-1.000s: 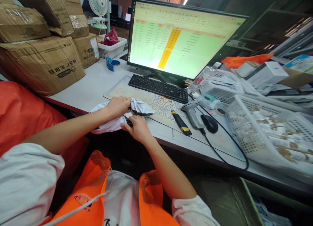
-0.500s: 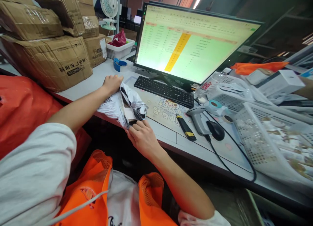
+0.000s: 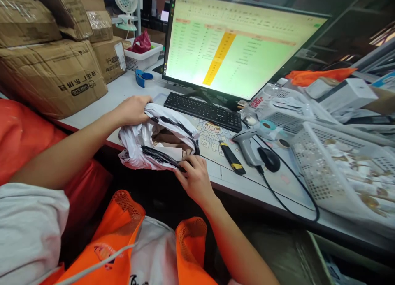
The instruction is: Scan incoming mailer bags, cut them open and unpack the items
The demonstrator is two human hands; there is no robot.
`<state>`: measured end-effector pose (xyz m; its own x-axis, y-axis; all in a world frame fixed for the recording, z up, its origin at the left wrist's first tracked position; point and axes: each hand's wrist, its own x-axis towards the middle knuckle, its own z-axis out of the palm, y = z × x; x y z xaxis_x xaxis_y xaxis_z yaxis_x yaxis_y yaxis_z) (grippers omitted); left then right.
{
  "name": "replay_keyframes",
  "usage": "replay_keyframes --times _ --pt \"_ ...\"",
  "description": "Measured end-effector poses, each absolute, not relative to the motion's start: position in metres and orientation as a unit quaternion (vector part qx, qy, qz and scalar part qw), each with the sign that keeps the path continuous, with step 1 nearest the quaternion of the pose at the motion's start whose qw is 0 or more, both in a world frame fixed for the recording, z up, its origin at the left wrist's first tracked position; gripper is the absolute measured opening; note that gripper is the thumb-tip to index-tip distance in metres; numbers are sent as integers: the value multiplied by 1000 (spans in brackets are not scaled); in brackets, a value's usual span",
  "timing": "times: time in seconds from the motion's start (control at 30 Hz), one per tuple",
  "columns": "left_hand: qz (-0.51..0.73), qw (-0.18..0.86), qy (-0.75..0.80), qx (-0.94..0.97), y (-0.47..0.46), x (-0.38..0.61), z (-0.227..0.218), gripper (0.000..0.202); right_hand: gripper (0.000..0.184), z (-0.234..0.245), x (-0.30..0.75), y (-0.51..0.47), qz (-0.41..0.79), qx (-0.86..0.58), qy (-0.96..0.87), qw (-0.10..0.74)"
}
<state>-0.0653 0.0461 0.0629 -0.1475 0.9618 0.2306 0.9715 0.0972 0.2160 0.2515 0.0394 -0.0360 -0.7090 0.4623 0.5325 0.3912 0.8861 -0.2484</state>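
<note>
PARCEL: we see a crumpled white-and-black plastic mailer (image 3: 135, 143) lying open at the front edge of the white desk (image 3: 123, 87), with something brown (image 3: 168, 137) showing inside;
LEFT: our left hand (image 3: 132, 111) grips its upper fold, fingers curled over;
RIGHT: our right hand (image 3: 196, 180) pinches its lower edge between curled fingers and thumb;
NEARBY: a black-and-yellow utility knife (image 3: 231, 157) lies just beyond the right hand;

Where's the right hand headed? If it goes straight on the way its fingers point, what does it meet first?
The white-and-black plastic mailer bag, at its lower edge. The fingertips of the right hand look to be at that edge already, though depth is hard to judge from this view.
</note>
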Motion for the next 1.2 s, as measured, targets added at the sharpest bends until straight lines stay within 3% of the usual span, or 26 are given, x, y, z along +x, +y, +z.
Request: replay_keyframes --times 0.1,0.17,0.3,0.4,0.47,0.53,0.63,0.73,0.87,1.0,1.13,1.2 --pt "-174 -9 -710 -683 36 -60 76 41 8 -37 246 44 63 -234 -914 326" --pt "-191 -77 -682 -702 33 -53 81 31 8 -35 241 46 69 -232 -911 335" --pt "-220 -220 -626 -715 36 -31 74 33 17 -20 232 45 113 -217 -898 367" --pt "-275 -211 -618 -706 39 -6 58 28 42 -2 221 39 223 -226 -863 393" --pt "-316 -203 -616 -693 40 10 49 32 50 6 210 38 338 -250 -823 382" --pt "-359 -185 -617 -676 40 19 44 37 44 10 200 41 430 -283 -776 364" --pt "-402 -101 -645 -642 41 4 38 34 30 10 198 55 477 -307 -731 379" --pt "-321 -19 -753 -574 41 -40 24 28 23 8 210 73 463 -322 -660 496" --pt "-198 -7 -863 -465 32 -88 -7 30 28 -7 221 94 461 -304 -514 656" --pt "-206 10 -877 -434 19 -94 -16 28 33 -16 235 107 466 -360 -607 534" --pt "-247 19 -845 -473 13 -68 -4 30 39 17 244 96 195 -355 -759 510" --pt "-282 -11 -808 -517 15 -49 -2 45 41 33 229 88 102 -274 -857 425"
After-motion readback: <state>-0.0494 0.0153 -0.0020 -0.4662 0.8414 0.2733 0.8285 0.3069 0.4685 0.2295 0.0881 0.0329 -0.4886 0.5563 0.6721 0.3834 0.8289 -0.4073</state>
